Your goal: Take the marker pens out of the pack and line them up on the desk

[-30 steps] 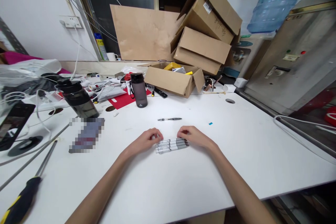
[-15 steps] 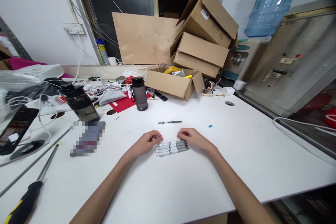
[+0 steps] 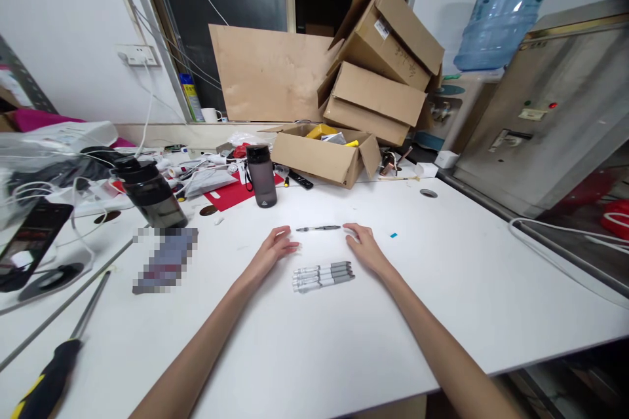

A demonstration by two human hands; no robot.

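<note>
A single dark pen lies crosswise on the white table, between my two hands. My left hand is just off its left end, fingers apart and holding nothing. At the pen's other end, my right hand is open too, its fingertips close to the tip; I cannot tell whether they touch it. Nearer to me, several white-and-grey pens lie side by side in a row, with neither hand on them.
A dark water bottle stands behind the pen, before an open cardboard box. At left are another bottle, a phone and a screwdriver. A small blue piece lies right of my right hand.
Both hands have left the row of pens and moved forward to the two ends of the single dark pen. Their fingers have spread. The pens lie as before.
</note>
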